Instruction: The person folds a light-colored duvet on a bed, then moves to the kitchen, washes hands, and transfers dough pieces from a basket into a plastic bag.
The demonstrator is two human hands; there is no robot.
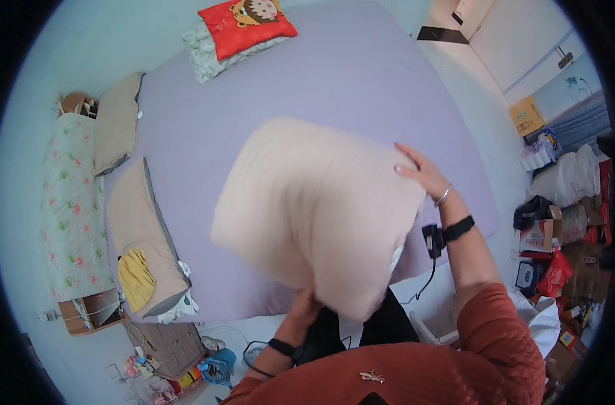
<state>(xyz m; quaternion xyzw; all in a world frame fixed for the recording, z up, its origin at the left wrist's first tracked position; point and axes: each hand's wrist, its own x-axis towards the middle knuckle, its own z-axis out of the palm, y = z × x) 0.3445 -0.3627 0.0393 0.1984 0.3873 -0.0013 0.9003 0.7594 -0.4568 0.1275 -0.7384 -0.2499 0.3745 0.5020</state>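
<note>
A thick, cream-coloured folded piece of bedding [307,202], blurred and sagging along its middle, is held above the near edge of a bed. My right hand [419,171] grips its right side, with thumb and fingers spread over the upper corner. Under its lower edge, my left hand [306,302] holds the near side; the fingers there are mostly hidden. A pale patch with a bluish tint shows along the bedding's right edge. Beneath it lies the lavender bed sheet [327,76].
Two beige pillows [116,124] [140,223] lie at the bed's left, a yellow cloth [136,279] on the nearer one. A red cushion [249,28] rests on folded patterned fabric [203,55] at the far edge. Boxes and bags [540,235] line the right wall. A beige cabinet [168,347] stands lower left.
</note>
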